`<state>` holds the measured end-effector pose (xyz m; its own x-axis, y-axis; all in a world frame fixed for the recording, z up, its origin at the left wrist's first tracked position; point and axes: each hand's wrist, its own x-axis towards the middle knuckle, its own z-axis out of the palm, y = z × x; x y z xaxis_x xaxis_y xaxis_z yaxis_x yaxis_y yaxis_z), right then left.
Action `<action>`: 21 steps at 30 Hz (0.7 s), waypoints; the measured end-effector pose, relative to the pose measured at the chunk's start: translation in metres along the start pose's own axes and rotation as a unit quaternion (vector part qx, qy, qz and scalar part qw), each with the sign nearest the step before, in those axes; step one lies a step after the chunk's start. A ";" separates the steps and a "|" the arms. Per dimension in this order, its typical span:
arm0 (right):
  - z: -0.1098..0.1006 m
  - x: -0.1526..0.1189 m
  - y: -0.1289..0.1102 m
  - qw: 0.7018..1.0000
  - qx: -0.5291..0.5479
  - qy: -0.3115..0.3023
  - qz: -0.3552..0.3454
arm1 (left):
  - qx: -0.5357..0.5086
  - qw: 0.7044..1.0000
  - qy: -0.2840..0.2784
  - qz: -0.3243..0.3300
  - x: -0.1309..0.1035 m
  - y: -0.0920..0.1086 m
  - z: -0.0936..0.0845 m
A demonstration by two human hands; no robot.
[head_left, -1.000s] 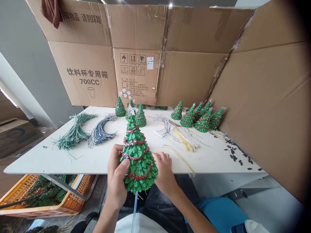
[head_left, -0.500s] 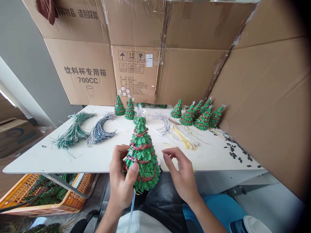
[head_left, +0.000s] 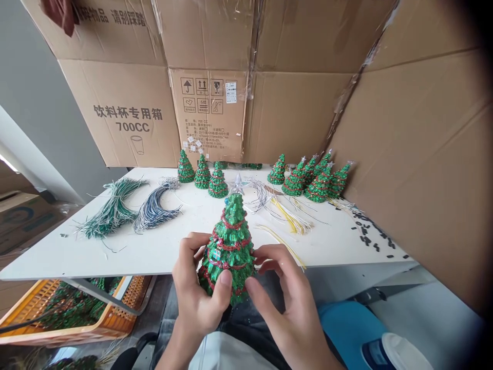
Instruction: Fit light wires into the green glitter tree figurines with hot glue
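Bare forearms (head_left: 177, 343), dark grey trousers (head_left: 167, 308), apparently a white top (head_left: 227, 352)

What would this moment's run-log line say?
left hand: holding tree; right hand: at tree's edge, grip unclear; tree: upright, star on top; table: wires, other trees

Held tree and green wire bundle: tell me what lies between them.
In the head view, the blue-and-white wire bundle lies between, beside the green wire bundle; nearer the tree is the left hand, gripping it.
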<state>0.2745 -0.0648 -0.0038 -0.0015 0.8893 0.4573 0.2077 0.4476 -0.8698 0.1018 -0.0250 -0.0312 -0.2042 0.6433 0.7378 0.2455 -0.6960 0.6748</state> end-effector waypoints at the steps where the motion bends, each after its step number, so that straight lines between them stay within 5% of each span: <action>1: 0.000 -0.001 -0.001 1.000 -0.005 0.000 0.000 | 0.001 1.000 0.000 0.003 0.000 0.000 0.000; 5: 0.005 -0.010 -0.004 1.000 -0.020 0.010 -0.003 | -0.009 1.000 0.003 0.015 -0.002 0.000 0.003; 9: 0.009 -0.019 -0.007 0.992 -0.050 0.108 -0.051 | -0.005 0.999 0.031 0.031 -0.006 -0.001 0.006; 14: 0.010 -0.025 -0.013 0.995 -0.047 0.058 -0.066 | -0.022 0.994 0.076 0.074 -0.004 -0.004 0.009; 21: 0.019 -0.029 -0.013 0.986 -0.037 0.086 -0.140 | -0.039 0.987 0.115 0.109 -0.001 -0.008 0.009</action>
<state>0.2528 -0.0950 -0.0093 0.0960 0.7004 0.7073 0.2927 0.6593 -0.6926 0.1089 -0.0168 -0.0377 -0.3660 0.3933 0.8434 0.2344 -0.8381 0.4925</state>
